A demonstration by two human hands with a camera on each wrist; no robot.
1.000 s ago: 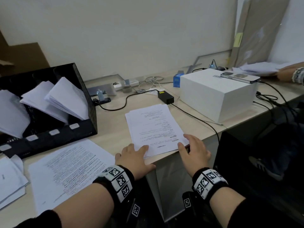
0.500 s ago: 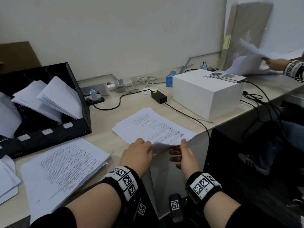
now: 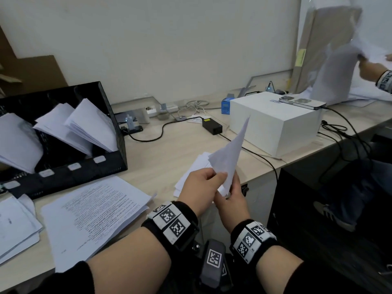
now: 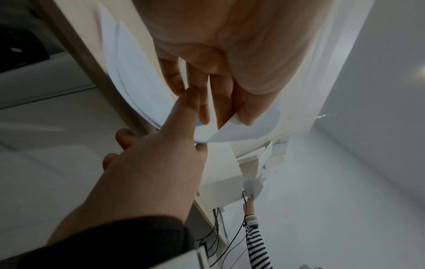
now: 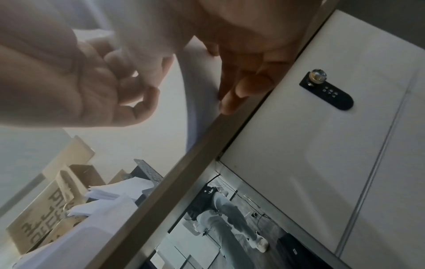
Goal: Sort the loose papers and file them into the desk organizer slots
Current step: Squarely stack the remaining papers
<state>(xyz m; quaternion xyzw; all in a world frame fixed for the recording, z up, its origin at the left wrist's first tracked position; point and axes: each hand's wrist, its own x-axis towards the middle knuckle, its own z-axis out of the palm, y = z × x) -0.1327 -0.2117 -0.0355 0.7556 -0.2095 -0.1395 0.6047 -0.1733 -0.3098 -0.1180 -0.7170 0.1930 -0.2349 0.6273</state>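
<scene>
Both hands hold up a white sheet of paper (image 3: 230,151) above the desk's front edge. My left hand (image 3: 216,177) pinches its lower corner, and my right hand (image 3: 230,188) grips the bottom edge from below. In the left wrist view the sheet (image 4: 232,131) bends between my left fingers (image 4: 204,76), with the right hand (image 4: 158,154) reaching up to it. A thin stack of papers (image 3: 191,172) lies under the hands. The black desk organizer (image 3: 84,170) at the left holds papers in several slots. A printed stack (image 3: 95,209) lies in front of it.
A white box (image 3: 275,128) with a phone (image 3: 301,102) on top stands at the right; a power adapter (image 3: 212,126) and cables trail beside it. Another person's hand (image 3: 373,71) lifts papers at the far right. More sheets (image 3: 14,223) lie at the left edge.
The stack was turned and pulled to the desk edge, then a sheet was picked off its top and raised upright by both hands. The other person's papers went up too.
</scene>
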